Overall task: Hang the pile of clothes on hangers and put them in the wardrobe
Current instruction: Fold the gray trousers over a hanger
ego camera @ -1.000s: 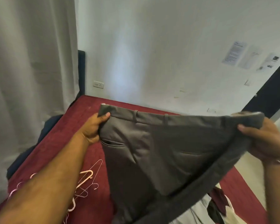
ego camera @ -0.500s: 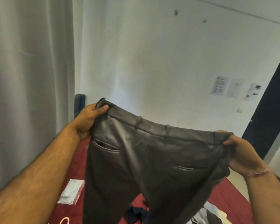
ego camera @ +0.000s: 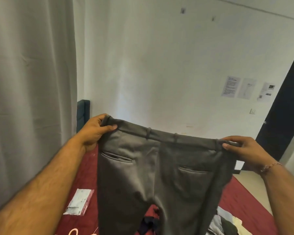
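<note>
Overhead, both hands pinch the waistband of grey fabric trousers [ego camera: 156, 175]: left hand [ego camera: 96, 131] at nine o'clock, right hand [ego camera: 241, 150] at three, above the maroon bed [ego camera: 85, 177].

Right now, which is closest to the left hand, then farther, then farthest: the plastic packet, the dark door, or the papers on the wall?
1. Plastic packet, below on the bed.
2. Papers on the wall, far right.
3. Dark door, right edge.
</note>
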Action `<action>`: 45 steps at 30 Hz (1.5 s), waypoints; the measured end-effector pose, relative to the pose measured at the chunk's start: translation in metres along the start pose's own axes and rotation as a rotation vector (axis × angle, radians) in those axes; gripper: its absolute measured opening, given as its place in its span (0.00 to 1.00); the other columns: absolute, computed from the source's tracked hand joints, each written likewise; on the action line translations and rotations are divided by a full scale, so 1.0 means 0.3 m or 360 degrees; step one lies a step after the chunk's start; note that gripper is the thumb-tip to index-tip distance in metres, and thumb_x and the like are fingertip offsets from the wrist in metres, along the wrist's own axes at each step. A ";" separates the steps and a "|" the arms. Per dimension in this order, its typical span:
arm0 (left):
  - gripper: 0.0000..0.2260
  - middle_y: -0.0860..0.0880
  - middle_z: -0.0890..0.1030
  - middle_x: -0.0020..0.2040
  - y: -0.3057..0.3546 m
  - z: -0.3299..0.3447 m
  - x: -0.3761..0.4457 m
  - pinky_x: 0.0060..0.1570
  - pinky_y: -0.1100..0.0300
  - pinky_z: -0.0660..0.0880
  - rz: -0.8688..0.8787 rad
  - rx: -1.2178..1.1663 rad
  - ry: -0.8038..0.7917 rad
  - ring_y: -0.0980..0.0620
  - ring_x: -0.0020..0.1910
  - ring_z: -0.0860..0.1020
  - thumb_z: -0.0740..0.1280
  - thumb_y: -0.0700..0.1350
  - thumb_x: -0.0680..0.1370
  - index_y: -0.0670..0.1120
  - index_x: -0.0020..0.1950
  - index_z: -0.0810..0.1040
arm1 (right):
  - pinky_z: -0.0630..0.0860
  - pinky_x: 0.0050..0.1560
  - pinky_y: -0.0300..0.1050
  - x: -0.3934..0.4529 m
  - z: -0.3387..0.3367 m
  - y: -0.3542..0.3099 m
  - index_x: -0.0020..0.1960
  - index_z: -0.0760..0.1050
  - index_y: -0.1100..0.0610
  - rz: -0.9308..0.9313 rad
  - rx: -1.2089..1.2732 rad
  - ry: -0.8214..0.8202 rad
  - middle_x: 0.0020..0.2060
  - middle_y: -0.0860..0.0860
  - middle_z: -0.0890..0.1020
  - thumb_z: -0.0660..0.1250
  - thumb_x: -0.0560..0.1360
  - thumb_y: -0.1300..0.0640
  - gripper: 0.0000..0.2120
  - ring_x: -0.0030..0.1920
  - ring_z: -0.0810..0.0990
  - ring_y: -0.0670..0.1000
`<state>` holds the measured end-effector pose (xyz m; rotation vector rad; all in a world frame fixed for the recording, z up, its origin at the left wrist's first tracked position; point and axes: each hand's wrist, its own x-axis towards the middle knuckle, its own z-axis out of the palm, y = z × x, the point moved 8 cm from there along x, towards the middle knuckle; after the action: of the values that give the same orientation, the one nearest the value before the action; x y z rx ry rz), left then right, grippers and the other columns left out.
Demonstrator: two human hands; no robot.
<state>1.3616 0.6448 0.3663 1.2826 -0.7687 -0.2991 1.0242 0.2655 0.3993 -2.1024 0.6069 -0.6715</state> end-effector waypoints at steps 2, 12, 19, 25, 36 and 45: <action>0.10 0.44 0.85 0.46 -0.011 0.000 -0.004 0.55 0.49 0.82 -0.0106 -0.0004 -0.0001 0.44 0.50 0.82 0.80 0.44 0.68 0.48 0.47 0.84 | 0.84 0.43 0.39 0.002 0.002 -0.015 0.55 0.86 0.58 -0.0044 0.0034 0.0076 0.47 0.52 0.88 0.73 0.77 0.63 0.08 0.52 0.86 0.54; 0.17 0.40 0.83 0.51 -0.120 -0.104 -0.069 0.51 0.53 0.83 -0.0270 -0.0403 -0.0395 0.45 0.50 0.84 0.85 0.43 0.66 0.43 0.50 0.84 | 0.78 0.37 0.44 -0.063 0.034 0.052 0.63 0.76 0.53 0.0007 0.1226 -0.0187 0.45 0.58 0.81 0.74 0.74 0.64 0.19 0.38 0.79 0.55; 0.07 0.38 0.86 0.46 -0.264 -0.015 -0.065 0.53 0.45 0.81 -0.0587 0.0229 0.0582 0.39 0.49 0.84 0.77 0.41 0.70 0.41 0.47 0.86 | 0.73 0.35 0.39 0.054 0.301 0.057 0.35 0.82 0.53 0.0115 0.0049 0.0200 0.33 0.52 0.84 0.65 0.71 0.75 0.18 0.36 0.79 0.56; 0.10 0.44 0.84 0.40 -0.112 0.329 -0.089 0.40 0.49 0.80 -0.0201 0.0394 0.0371 0.47 0.38 0.81 0.78 0.47 0.71 0.43 0.45 0.83 | 0.79 0.49 0.43 -0.012 0.535 -0.295 0.40 0.87 0.52 -0.0230 0.0053 0.0117 0.39 0.45 0.88 0.65 0.74 0.67 0.15 0.45 0.85 0.48; 0.15 0.49 0.86 0.55 0.211 0.484 -0.126 0.56 0.56 0.80 0.0328 0.0215 -0.0455 0.50 0.56 0.83 0.61 0.44 0.81 0.49 0.61 0.84 | 0.83 0.53 0.48 -0.061 0.550 -0.520 0.53 0.84 0.57 -0.0415 0.0663 0.0037 0.47 0.52 0.88 0.77 0.75 0.59 0.07 0.52 0.86 0.54; 0.46 0.50 0.73 0.74 0.085 0.161 -0.087 0.70 0.49 0.66 -0.0196 0.0031 0.0086 0.50 0.71 0.72 0.80 0.68 0.63 0.55 0.76 0.67 | 0.81 0.50 0.46 0.008 0.426 -0.687 0.51 0.82 0.54 -0.0585 0.1131 -0.0150 0.52 0.57 0.83 0.66 0.80 0.69 0.12 0.53 0.82 0.54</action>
<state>1.3057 0.6319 0.3851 1.3536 -0.6498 -0.3554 1.1461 0.4474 0.5031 -1.5594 -0.0886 -0.8343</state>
